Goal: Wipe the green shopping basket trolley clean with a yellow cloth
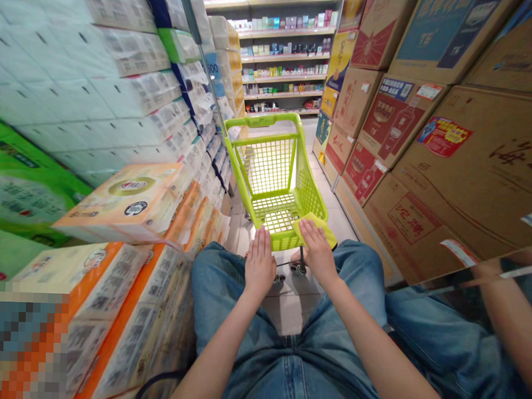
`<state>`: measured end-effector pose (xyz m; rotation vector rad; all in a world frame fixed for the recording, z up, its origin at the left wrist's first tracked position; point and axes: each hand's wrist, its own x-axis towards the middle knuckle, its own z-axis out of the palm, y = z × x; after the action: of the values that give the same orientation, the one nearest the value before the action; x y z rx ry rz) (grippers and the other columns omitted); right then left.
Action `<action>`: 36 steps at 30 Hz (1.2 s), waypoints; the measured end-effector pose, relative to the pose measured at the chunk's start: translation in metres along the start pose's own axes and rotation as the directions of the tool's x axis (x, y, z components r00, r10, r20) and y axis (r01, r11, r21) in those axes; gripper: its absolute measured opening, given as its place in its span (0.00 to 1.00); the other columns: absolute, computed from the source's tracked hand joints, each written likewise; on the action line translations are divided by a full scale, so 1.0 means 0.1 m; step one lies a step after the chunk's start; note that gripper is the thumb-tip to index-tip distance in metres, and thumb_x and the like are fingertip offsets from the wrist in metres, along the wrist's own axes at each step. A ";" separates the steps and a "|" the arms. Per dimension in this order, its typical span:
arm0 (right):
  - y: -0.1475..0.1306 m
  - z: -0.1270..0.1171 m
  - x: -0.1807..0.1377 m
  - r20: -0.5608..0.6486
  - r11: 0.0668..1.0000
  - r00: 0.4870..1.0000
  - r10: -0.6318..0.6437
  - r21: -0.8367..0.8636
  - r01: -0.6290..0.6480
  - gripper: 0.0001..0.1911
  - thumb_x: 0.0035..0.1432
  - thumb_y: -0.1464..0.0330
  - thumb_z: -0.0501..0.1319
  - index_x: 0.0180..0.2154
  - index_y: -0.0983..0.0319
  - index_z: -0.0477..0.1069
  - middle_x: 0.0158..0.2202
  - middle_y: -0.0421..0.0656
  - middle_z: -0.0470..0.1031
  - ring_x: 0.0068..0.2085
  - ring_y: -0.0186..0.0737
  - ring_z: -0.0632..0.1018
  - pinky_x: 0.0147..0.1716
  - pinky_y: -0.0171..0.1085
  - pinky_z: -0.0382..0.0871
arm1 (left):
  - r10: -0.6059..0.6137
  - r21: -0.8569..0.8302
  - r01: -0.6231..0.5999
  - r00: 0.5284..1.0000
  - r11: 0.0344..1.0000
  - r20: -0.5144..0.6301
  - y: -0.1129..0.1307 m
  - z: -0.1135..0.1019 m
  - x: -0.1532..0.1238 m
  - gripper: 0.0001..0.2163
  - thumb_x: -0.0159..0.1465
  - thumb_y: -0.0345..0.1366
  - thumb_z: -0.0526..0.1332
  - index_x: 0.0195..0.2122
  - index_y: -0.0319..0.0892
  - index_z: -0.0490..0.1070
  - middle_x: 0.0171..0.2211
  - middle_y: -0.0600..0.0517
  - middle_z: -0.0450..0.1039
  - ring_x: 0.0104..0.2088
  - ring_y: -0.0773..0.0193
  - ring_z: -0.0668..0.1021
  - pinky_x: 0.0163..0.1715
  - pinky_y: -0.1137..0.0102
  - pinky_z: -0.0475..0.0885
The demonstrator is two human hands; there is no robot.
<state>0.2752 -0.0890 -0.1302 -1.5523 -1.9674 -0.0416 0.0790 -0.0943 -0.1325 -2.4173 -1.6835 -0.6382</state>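
A lime-green plastic shopping basket on wheels stands on the floor in front of my knees, and its grid floor and walls show nothing inside. My right hand lies flat on a yellow cloth, pressing it against the basket's near right corner. The fingers of that hand are stretched out over the cloth. At the near left corner, my left hand has its fingers straight and side by side, the tips at the basket's near edge. Whether its palm touches the plastic is hidden from me.
Packs of tissue paper are piled close on my left. Stacked cardboard cartons line the right side. Shelves with small boxed goods close off the far end. Tiled floor shows beyond the basket.
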 end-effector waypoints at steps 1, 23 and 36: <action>0.11 -0.04 0.01 -0.019 0.999 0.999 0.032 -0.014 -0.032 0.43 0.50 0.84 0.48 0.69 0.63 0.53 0.69 0.47 0.59 0.71 0.43 0.56 0.70 0.51 0.51 | 0.000 -0.005 0.000 1.000 1.000 0.003 0.00 0.00 0.00 0.39 0.61 0.27 0.55 0.72 0.31 0.37 0.73 0.38 0.44 0.72 0.53 0.48 0.69 0.57 0.53; -0.37 0.15 0.01 0.038 0.990 0.993 -0.114 0.089 0.110 0.46 0.50 0.84 0.47 0.70 0.61 0.49 0.70 0.45 0.58 0.71 0.40 0.55 0.69 0.50 0.54 | 0.023 0.042 -0.023 1.000 0.999 -0.009 -0.04 0.02 0.00 0.38 0.62 0.28 0.54 0.72 0.30 0.39 0.72 0.38 0.44 0.73 0.53 0.46 0.69 0.55 0.52; -0.22 0.18 0.06 -0.100 0.984 0.979 0.178 0.041 -0.175 0.45 0.48 0.85 0.47 0.70 0.67 0.50 0.71 0.51 0.56 0.72 0.44 0.51 0.69 0.54 0.51 | 0.003 -0.014 -0.004 0.999 1.000 -0.039 0.01 0.05 0.00 0.40 0.61 0.27 0.56 0.72 0.30 0.37 0.72 0.36 0.45 0.72 0.51 0.48 0.69 0.55 0.54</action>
<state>0.2469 -0.0837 -0.1347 -1.6647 -1.7361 -0.0170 0.0811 -0.0927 -0.1369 -2.4003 -1.6650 -0.6946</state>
